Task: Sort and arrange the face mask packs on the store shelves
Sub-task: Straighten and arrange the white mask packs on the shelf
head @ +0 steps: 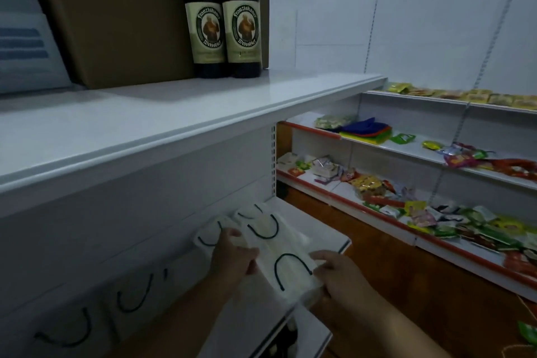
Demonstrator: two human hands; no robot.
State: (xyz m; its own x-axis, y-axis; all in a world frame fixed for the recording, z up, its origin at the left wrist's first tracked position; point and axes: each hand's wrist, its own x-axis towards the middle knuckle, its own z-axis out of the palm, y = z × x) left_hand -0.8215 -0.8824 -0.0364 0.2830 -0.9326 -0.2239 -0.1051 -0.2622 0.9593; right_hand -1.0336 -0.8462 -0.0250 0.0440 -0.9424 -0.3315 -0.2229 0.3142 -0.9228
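Note:
A white face mask pack (286, 267) with black ear loops lies on the lower white shelf (325, 229), held from both sides. My left hand (232, 256) grips its left edge and my right hand (340, 276) pinches its near right corner. Behind it lie two more packs, one (207, 237) at the left and one (255, 213) further back. More mask packs (128, 299) lie in a row along the same shelf to the left, their black loops showing.
Two dark beer bottles (223, 17) stand on the upper white shelf (180, 113) in front of a cardboard box (116, 14). To the right, a second rack (406, 212) holds several snack packets and coloured cloths (366, 129). An orange-brown floor lies below.

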